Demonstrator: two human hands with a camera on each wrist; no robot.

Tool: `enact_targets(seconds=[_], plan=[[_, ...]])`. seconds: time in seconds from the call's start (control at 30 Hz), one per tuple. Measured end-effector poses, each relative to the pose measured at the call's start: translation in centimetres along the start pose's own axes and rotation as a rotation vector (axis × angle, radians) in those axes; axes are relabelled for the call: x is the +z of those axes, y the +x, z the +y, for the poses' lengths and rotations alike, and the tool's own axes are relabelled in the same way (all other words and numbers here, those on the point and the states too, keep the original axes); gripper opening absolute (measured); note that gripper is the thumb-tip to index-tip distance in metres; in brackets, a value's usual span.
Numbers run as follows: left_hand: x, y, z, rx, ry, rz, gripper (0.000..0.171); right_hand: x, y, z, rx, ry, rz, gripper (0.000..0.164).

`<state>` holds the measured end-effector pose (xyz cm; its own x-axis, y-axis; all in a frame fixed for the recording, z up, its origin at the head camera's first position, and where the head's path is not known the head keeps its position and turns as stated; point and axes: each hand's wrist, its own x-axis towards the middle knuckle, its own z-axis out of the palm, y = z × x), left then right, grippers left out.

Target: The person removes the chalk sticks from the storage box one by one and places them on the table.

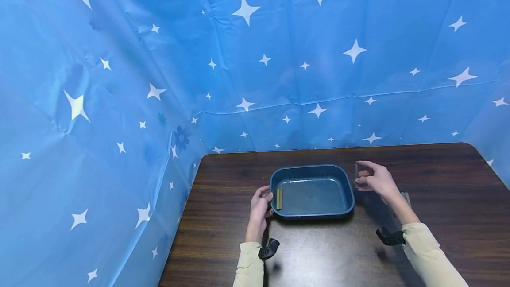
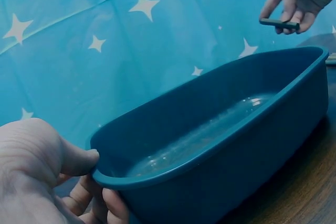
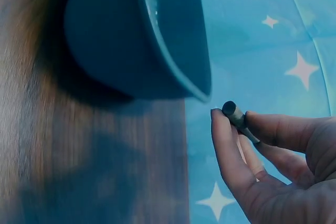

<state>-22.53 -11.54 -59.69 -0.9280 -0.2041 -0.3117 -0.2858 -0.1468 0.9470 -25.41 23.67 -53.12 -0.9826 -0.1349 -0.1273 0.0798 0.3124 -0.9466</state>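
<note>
A dark blue rectangular plastic basin with rounded corners rests on the table. My left hand grips its left end, thumb at the rim and fingers against the outer wall, as the left wrist view shows. Inside that end lie a few slim sticks, olive and brownish, side by side. Just beyond the basin's right end, my right hand pinches a short grey-green round stick between thumb and fingers. That stick is held in the air, apart from the rim.
More sticks lie on the dark wooden table to the right, partly hidden by my right forearm. A blue star-patterned cloth hangs behind the table and along its left side. Black camera mounts sit on both wrists.
</note>
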Motion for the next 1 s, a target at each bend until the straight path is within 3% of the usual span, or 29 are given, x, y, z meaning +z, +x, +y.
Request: enact_targets(seconds=[0.37,1.0], plan=[[-0.3,0.1,0.0,0.003,0.008,0.003,0.037,-3.5,-1.4,2.0,0.059,-0.033,0.047,0.061],[0.1,0.0,-0.1,0.0,0.01,-0.002,0.036,-8.3,-4.4,6.7,0.089,-0.222,0.118,0.057]])
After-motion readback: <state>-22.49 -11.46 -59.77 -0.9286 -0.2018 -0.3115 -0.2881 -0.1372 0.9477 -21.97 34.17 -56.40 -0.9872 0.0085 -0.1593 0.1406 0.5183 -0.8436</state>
